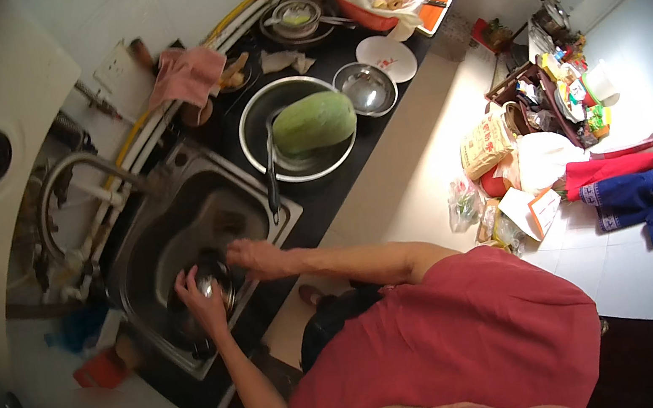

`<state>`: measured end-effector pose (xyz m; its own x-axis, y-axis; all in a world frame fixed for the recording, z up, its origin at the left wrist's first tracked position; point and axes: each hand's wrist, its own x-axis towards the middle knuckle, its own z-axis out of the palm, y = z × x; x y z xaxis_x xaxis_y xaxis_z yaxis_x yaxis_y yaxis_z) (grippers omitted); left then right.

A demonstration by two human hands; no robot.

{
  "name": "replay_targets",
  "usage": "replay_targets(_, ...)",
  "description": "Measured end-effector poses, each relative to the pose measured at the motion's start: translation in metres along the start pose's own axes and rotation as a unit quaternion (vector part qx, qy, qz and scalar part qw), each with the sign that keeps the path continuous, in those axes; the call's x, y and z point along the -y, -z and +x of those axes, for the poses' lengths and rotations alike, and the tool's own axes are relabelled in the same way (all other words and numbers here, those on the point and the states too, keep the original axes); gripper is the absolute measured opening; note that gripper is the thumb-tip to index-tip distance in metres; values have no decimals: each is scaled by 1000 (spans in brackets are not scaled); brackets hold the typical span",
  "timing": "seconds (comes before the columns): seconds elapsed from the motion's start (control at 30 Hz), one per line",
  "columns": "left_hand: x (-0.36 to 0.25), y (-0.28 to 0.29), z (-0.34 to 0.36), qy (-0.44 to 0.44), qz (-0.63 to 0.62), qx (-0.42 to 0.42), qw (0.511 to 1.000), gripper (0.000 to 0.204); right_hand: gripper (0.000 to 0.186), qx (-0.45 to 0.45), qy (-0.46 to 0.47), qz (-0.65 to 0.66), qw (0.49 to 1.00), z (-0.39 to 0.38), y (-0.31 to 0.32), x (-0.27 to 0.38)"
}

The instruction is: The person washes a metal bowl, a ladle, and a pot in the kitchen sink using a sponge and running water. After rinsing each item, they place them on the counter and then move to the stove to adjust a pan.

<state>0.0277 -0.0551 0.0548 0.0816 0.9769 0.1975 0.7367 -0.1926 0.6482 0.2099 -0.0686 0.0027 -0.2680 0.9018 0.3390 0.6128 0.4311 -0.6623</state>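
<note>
Over the near end of the steel sink [126, 261], my left hand [200, 296] grips a shiny round metal bowl [223, 282] by its side, thumb and fingers around the rim. My right hand [260, 259] is just right of the bowl, above the sink's edge. Its fingers are curled together, and whatever they may hold is hidden. Beyond the sink, a large steel basin [251, 118] holds a big pale green melon [314, 123]. A knife with a black handle [273, 187] leans across the basin's rim, its handle toward the sink.
A curved faucet [53, 175] arches over the sink's left side. Past the basin are a smaller steel bowl [366, 89], a white plate [386, 59], and a red basin [365, 17] lined with cloth. A pink towel [187, 76] hangs by the wall. Bags and a shelf stand right.
</note>
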Motion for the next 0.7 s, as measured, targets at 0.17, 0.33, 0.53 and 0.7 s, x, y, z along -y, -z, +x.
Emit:
replay_targets(0.17, -2, 21, 7, 49, 18, -75, 996, 21, 12, -82, -42, -8, 996, 30, 21, 30)
replay_targets(0.33, 38, 0, 7, -90, 8, -29, 996, 18, 25, 6, -54, 39, 998, 33, 13, 16)
replay_targets(0.53, 20, 9, -4, -46, 16, -41, 998, 21, 41, 66, -80, 38, 994, 0, 14, 18)
replay_targets(0.7, 41, 5, -7, -1, 51, -57, 997, 18, 28, 8, -66, 56, 996, 3, 10, 29)
